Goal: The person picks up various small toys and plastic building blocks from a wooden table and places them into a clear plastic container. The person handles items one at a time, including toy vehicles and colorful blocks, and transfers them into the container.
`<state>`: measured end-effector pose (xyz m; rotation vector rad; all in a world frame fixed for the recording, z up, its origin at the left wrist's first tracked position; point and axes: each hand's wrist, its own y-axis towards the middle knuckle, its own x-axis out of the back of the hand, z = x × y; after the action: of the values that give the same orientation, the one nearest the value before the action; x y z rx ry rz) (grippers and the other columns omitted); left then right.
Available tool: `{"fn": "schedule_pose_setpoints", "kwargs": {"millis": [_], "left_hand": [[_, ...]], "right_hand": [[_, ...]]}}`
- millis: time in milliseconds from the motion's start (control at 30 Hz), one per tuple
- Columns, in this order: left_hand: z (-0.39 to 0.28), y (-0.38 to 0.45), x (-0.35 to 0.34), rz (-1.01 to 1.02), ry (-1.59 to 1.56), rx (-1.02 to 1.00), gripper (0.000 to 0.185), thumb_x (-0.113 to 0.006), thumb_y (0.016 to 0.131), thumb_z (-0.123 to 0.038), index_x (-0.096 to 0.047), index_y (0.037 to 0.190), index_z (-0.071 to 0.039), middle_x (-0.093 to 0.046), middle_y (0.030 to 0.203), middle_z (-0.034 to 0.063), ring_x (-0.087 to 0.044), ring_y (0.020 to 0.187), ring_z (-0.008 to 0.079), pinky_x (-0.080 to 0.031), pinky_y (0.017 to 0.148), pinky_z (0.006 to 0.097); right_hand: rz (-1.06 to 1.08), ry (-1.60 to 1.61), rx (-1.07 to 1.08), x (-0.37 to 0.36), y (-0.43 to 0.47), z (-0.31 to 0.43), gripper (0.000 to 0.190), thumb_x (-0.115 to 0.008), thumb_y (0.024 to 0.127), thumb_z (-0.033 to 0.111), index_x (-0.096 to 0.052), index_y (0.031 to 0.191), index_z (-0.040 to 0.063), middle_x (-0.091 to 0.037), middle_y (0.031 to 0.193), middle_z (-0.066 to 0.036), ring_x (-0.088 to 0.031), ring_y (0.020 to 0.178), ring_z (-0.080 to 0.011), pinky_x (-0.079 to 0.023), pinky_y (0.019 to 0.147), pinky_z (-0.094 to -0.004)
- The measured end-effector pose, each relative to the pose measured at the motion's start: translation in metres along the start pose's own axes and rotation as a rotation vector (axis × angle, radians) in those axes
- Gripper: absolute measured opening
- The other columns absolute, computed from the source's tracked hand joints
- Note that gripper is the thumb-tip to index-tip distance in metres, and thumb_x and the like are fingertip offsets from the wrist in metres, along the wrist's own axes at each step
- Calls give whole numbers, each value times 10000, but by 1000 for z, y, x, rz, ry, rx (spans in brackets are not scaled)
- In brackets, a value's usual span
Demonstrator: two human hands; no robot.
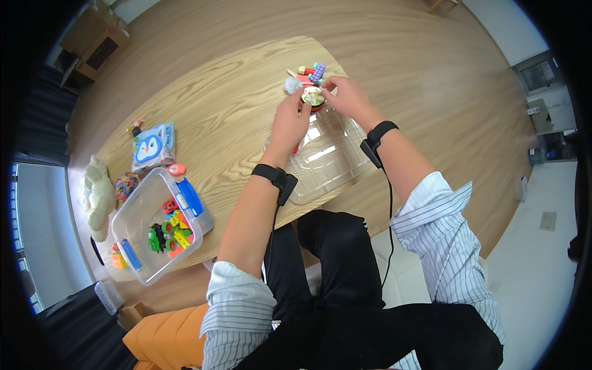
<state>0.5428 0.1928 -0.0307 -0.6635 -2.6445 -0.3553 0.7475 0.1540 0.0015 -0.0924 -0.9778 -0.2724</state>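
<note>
My left hand point(291, 119) grips the left side of a round, red-rimmed toy point(313, 96) with a colourful picture on its top. At the toy's right edge, the thumb and fingertips of my right hand point(348, 96) pinch its rim. Just beyond lie a red toy piece point(304, 80), a grey fluffy ball point(292, 85) and a purple studded block piece point(317, 73). Under my wrists a transparent plastic lid point(323, 173) rests at the table's near right edge. Something small and red shows beside my left hand, mostly hidden.
To the left, a clear plastic bin point(159, 270) with blue latches holds a green toy vehicle point(157, 238), a red toy car point(170, 205) and blocks. Around it on the wooden table point(217, 111) are a wipes pack point(153, 147), a patterned ball point(126, 186) and a pale plush toy point(98, 199).
</note>
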Motion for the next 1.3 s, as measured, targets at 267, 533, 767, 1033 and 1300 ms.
{"fn": "schedule_pose_setpoints", "kwargs": {"millis": [267,533,767,1033,1300], "left_hand": [[32,4,-16,-99,52,-99,352,-642,1059,-153,-732,1376,-30,-737,1361,224,-654,1308,428,-511,1147,506],[13,-14,3,-76,49,-126,325,-658,1067,-173,-745,1350,-39,-722,1359,225,-620,1329,428,-487,1163,507],[1,-26,20,-112,55,-121,281,-703,1052,-177,-760,1301,-60,-732,1328,204,-617,1320,425,-482,1159,501],[-18,-64,51,-123,102,-92,257,-723,1047,-197,-769,1269,-75,-750,1286,181,-629,1299,410,-498,1135,491],[-66,-156,120,-164,122,-41,269,-703,1070,-239,-766,1269,-70,-770,1242,146,-686,1233,360,-553,1045,462]], "right_hand": [[-160,75,6,-31,29,-27,606,-766,1016,294,-583,1545,62,-568,1599,-282,-598,1418,-448,-520,1143,-495],[-121,-35,231,-34,68,-56,562,-744,1035,177,-589,1565,70,-669,1466,-254,-639,1351,-452,-539,1117,-482],[-55,41,98,-26,59,-57,396,-794,971,110,-753,1364,83,-727,1234,-201,-725,1108,-394,-597,981,-479],[-121,101,104,-31,38,-55,254,-831,953,91,-818,1197,23,-754,1151,-153,-738,898,-240,-627,819,-395],[-164,168,181,-19,15,-78,166,-831,888,130,-773,1009,33,-720,799,-58,-664,728,-149,-527,662,-318]]}}
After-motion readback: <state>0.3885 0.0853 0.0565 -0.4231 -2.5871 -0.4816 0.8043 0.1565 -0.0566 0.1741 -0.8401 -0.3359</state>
